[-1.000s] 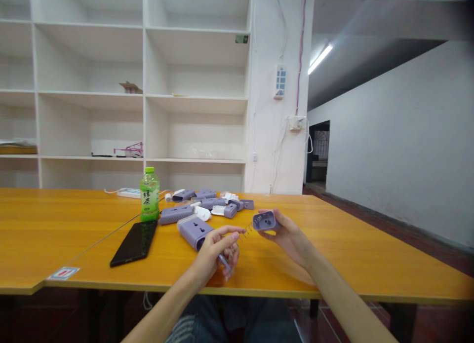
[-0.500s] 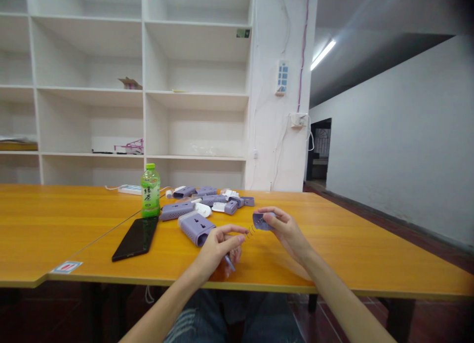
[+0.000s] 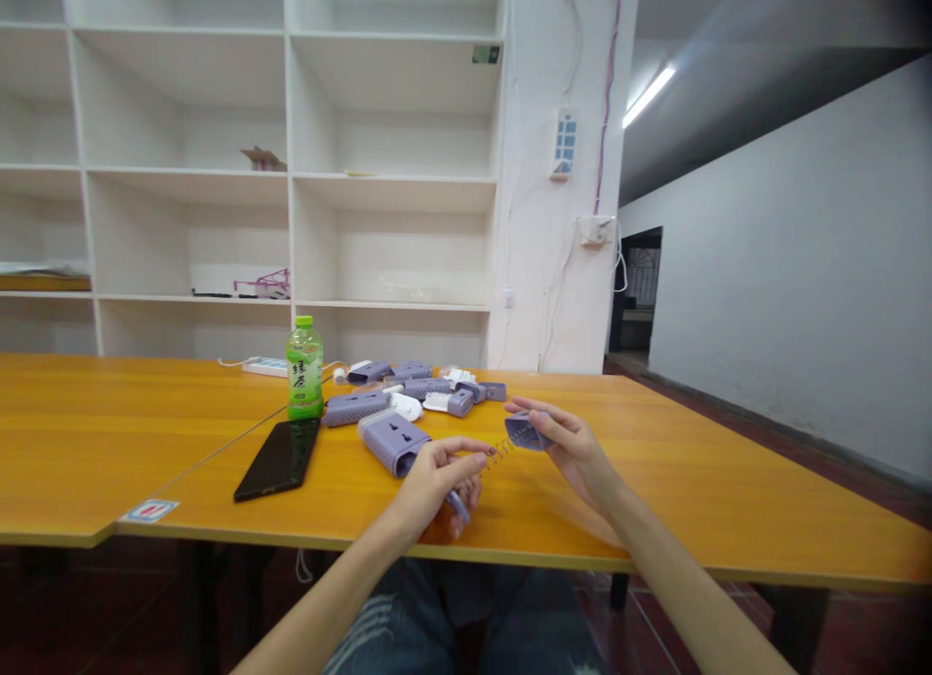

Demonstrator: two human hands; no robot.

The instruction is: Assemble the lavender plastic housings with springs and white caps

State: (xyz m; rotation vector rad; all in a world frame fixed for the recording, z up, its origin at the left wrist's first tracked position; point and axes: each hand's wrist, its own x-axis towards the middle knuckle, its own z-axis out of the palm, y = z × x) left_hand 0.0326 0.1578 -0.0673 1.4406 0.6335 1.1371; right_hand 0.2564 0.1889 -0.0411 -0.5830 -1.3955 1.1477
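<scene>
Between thumb and fingertips my right hand (image 3: 572,447) pinches a small purple plastic cap (image 3: 525,431), its hollow side turned toward the left. A thin metal spring (image 3: 502,449) stretches between the cap and my left hand (image 3: 444,476), whose thumb and forefinger pinch its near end. The lower fingers of that hand also hold a flat purple piece (image 3: 457,505), partly hidden. Behind my left hand lies a purple plastic housing (image 3: 393,442) with cut-outs on top and an open end facing me.
Several purple and white plastic parts (image 3: 356,408) lie farther back. On the left are a green tea bottle (image 3: 304,369), a black phone (image 3: 278,459) and a white power strip (image 3: 266,366). The table's front edge (image 3: 539,558) runs just before my lap.
My view has shifted slightly. The cap in my right hand has turned so more of its hollow inside shows, and the flat piece in my left hand has tilted. Both hands keep their grip.
</scene>
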